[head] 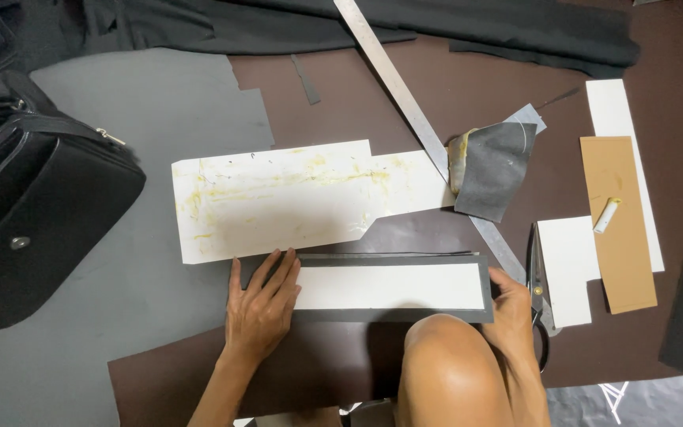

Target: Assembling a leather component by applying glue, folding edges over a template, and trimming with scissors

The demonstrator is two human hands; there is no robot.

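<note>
A long dark grey strip [405, 313] with a white rectangle [393, 286] laid on top of it lies across the brown sheet [357, 103] in front of me. My left hand [262, 304] rests flat, fingers spread, on the strip's left end. My right hand [510, 308] presses on its right end; my bare knee [448, 372] hides part of that hand. Just beyond the strip lies a white paper pattern [278, 198] smeared with yellow glue.
A black bag [33, 190] sits at the left on a grey sheet [160, 103]. A steel ruler [401, 87] runs diagonally, over it a folded grey piece [492, 170]. Scissors [537, 289], white card [567, 265], tan card [618, 221] with a small white tube [606, 215] lie right. Black cloth [436, 24] lies along the far side.
</note>
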